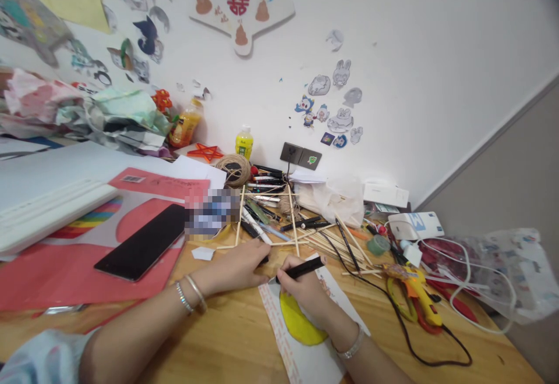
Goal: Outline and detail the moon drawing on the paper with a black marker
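Note:
My right hand [305, 291] is closed around a black marker pen [305, 267], its tip down on a white paper sheet [305, 355] that carries a yellow round shape [299, 323]. My left hand [238, 265] lies beside it with fingers stretched forward, pressing on the top edge of the sheet near a black pen and thin wooden sticks [292, 221]. Bracelets circle both wrists.
A black phone [144, 247] lies on pink paper [52, 279] at the left. Pens, sticks and a twine ball [233, 169] crowd the back. A yellow glue gun [417, 294] with a black cable lies right, next to a white charger [414, 224] and plastic bag [510, 267].

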{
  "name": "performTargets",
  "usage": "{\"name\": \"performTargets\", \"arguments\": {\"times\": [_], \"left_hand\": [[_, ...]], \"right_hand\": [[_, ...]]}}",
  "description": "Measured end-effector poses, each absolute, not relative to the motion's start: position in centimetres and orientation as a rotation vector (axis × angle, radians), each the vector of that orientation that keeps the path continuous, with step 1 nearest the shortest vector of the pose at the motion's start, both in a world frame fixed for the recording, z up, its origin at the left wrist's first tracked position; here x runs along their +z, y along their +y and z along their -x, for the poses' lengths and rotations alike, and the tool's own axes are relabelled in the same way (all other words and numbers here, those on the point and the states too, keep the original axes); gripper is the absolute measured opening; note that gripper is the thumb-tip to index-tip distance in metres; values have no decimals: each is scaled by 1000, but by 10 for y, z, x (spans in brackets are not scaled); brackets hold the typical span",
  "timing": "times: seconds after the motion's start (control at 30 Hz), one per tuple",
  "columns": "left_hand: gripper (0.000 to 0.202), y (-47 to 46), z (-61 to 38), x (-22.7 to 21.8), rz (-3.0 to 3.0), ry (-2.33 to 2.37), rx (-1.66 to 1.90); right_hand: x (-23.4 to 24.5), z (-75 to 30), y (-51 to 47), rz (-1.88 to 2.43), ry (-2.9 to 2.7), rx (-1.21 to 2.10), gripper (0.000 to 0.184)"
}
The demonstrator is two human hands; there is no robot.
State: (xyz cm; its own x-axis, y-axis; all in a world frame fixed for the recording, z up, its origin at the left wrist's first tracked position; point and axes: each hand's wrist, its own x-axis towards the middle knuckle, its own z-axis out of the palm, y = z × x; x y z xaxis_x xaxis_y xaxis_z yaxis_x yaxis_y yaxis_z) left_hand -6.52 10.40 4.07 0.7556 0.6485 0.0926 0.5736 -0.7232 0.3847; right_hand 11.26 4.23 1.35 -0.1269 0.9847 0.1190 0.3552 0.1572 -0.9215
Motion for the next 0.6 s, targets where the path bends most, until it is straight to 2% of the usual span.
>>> {"name": "performTargets", "arguments": {"times": [0.6], "left_hand": [[23, 105, 66, 37, -2646, 923, 340]], "right_hand": [[13, -113, 42, 1308, -1605, 989, 18]]}}
